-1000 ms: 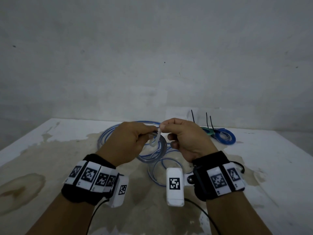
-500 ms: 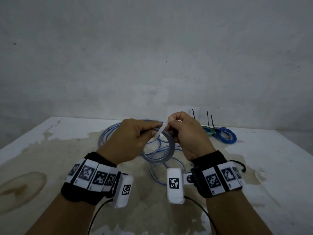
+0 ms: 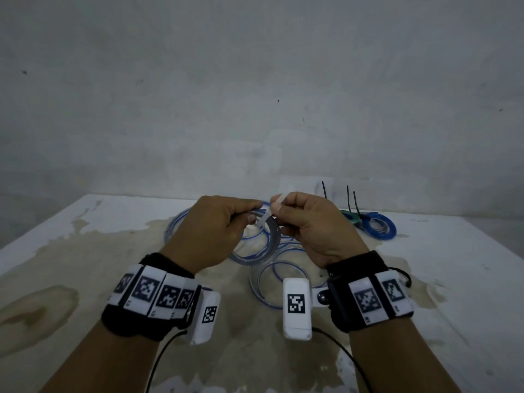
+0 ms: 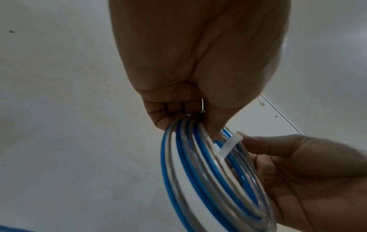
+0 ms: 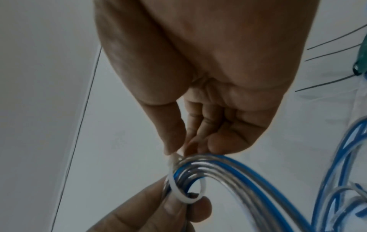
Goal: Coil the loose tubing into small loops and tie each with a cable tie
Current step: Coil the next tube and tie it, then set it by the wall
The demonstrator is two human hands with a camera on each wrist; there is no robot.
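My left hand (image 3: 226, 222) grips a small coil of clear and blue tubing (image 3: 266, 251) (image 4: 198, 164) at its top and holds it above the table. A white cable tie (image 3: 265, 218) (image 4: 230, 146) (image 5: 186, 191) is looped around the coil's strands next to my left thumb. My right hand (image 3: 300, 219) pinches the tie's free tail (image 3: 279, 198) between thumb and forefinger, just right of the left hand. More loose tubing (image 3: 272, 282) trails from the coil down onto the table (image 3: 85, 251).
Tied coils, one blue (image 3: 378, 228) and one green (image 3: 350, 217), lie at the back right with black tie tails (image 3: 348, 201) sticking up. A large loop of loose tubing (image 3: 178, 222) lies behind my left hand. The tabletop is stained; a wall stands behind it.
Both hands have risen slightly with the coil. My right hand has drawn the tie's tail up and to the right, so the white loop sits closer around the strands.
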